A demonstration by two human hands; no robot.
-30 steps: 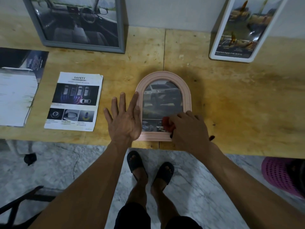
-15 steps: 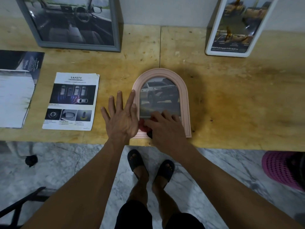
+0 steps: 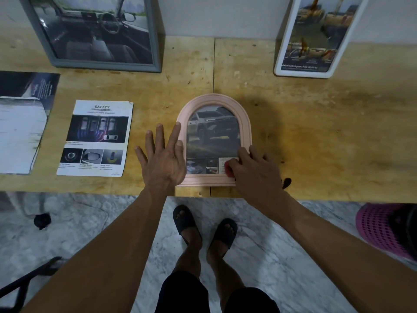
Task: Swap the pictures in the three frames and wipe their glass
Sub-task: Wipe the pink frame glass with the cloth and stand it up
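**Still wiping the arched frame's glass**

Clearly the wiping step was in hand when I looked. A pink arch-topped picture frame lay flat near the front edge of the pale plywood counter, glass side up, with a print of a truck showing under it. The person's left hand lay flat beside the frame's left edge, its fingers straight and spread, the forefinger and thumb against the pink rim, which looked to me like steadying. The right hand covered the frame's lower right corner, its fingers curled over a small red cloth; only a bit of red showed beneath them, pressed to the glass.

Two more frames stood leaning against the wall at the back: a grey rectangular frame with a car-interior photo to the left, and a white rounded-corner frame to the right. A loose "SAFETY" leaflet lay on the counter left of the hands, with a stack of darker brochures further left.

By my reckoning the upper part of the glass was yet to be covered, so the next move called for carrying the cloth up across the arch while the left hand kept the frame from sliding toward the counter's edge.
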